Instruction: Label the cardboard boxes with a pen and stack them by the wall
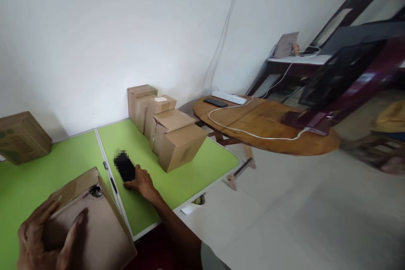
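In the lower left, my left hand [47, 236] grips a cardboard box [104, 228], with the thumb across one face and the fingers over the far edge. A dark, ragged hole shows near the box's upper corner. My right hand [141, 182] reaches to the middle of the green table [177, 185] and is closed on the near end of a black phone [125, 169]. The phone's far end is pixelated. I cannot tell whether the phone touches the tabletop.
A row of several cardboard boxes [182, 145] stands on the table's right half. Another box [27, 137] leans near the wall at left. To the right, a wooden table [253, 122] carries a dark device [215, 102], a white power strip [229, 98] and a cable.
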Demonstrator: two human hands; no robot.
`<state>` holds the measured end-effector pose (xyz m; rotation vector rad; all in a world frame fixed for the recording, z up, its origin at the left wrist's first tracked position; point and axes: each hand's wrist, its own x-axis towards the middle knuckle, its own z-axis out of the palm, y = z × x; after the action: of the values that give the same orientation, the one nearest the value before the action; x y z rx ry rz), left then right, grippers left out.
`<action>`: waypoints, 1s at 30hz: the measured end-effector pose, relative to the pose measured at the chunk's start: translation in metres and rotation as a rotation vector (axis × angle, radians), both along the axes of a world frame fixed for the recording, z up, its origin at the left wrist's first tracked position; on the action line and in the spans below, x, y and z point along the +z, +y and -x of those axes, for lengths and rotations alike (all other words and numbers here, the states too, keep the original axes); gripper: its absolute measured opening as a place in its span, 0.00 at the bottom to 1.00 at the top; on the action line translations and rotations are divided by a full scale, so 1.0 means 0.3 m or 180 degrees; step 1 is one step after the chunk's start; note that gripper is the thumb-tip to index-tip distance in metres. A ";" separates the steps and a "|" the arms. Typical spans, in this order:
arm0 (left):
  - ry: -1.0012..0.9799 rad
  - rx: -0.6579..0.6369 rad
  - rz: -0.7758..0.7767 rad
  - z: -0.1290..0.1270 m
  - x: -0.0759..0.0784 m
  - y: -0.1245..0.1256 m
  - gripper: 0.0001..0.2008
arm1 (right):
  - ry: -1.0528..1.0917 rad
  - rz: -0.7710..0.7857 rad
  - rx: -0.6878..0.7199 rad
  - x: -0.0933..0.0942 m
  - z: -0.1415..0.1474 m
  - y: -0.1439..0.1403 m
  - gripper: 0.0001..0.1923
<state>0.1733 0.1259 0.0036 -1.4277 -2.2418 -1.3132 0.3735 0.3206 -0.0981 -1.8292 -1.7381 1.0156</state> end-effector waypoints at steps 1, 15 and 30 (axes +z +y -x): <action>0.0004 -0.0012 0.0000 0.002 -0.003 -0.001 0.32 | 0.0267 0.0069 -0.0041 -0.008 -0.014 -0.005 0.29; 0.0446 -0.0165 -0.0319 0.050 -0.052 0.017 0.36 | 0.4593 0.1008 0.1010 0.165 -0.177 -0.408 0.35; 0.0681 -0.0597 -0.0482 0.070 -0.083 -0.022 0.24 | 0.4841 0.1803 0.1977 0.222 -0.040 -0.595 0.38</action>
<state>0.1523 0.1193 -0.0212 -1.6665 -1.8718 -1.2825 0.3856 0.1420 -0.0315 -0.1657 -0.9400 2.3696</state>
